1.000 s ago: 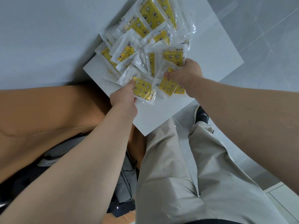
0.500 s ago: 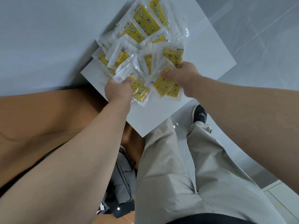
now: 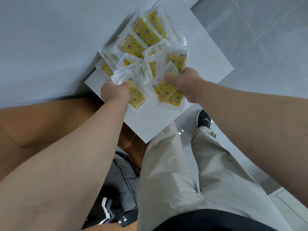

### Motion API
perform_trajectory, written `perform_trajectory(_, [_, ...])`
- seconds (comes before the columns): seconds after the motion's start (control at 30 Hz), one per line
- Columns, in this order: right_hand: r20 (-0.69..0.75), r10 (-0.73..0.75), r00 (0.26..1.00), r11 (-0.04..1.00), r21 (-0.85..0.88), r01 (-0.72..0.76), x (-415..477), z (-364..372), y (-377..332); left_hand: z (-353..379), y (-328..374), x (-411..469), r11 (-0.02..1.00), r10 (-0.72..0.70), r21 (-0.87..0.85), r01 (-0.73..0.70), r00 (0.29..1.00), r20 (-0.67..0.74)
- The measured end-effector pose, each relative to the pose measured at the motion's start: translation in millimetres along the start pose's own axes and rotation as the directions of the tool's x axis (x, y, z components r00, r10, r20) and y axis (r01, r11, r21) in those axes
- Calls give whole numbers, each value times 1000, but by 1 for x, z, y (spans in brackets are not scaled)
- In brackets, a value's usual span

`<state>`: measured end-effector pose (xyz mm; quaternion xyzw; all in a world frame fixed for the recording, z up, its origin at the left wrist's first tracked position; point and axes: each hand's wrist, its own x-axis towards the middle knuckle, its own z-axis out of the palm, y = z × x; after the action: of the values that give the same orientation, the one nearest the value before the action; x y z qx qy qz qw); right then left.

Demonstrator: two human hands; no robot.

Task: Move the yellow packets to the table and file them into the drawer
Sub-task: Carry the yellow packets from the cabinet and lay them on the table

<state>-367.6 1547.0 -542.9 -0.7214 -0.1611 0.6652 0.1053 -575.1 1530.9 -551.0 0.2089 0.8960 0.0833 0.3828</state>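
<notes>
Your left hand (image 3: 115, 90): grip now clenched round bunch of yellow packets (image 3: 143, 37), more than second ago. Your right hand (image 3: 186, 82): thumb pinning lower packets. Pile drawn together, most lying on white worktop (image 3: 150, 124). Gathering nearly done; lift next, likely. Beyond: glossy grey floor tiles (image 3: 266, 47).

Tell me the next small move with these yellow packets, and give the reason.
Probably draw both hands together to bunch the pile before lifting. The left hand and the right hand each grip only a few near packets, while most yellow packets lie loose and fanned out on the white surface beyond them.
</notes>
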Motion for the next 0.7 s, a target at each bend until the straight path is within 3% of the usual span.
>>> perform_trajectory(0.1, [11,6,1000,1000,17,-6,0,1,3,5,0,-5,999,-52,-15,52,999,-4])
perform_trajectory(0.3, [35,31,999,993,116,-35,-16,0,2,-8,-5,-20,996,13,-89,-15,1000,-20])
perform_trajectory(0.43, [33,20,999,986,162,-25,-47,-7,-9,-33,-2,-38,994,38,-104,-35,999,25])
perform_trajectory(0.7, [26,-13,1000,965,263,6,-140,-36,-29,-106,27,-102,979,115,-161,-125,991,-74])
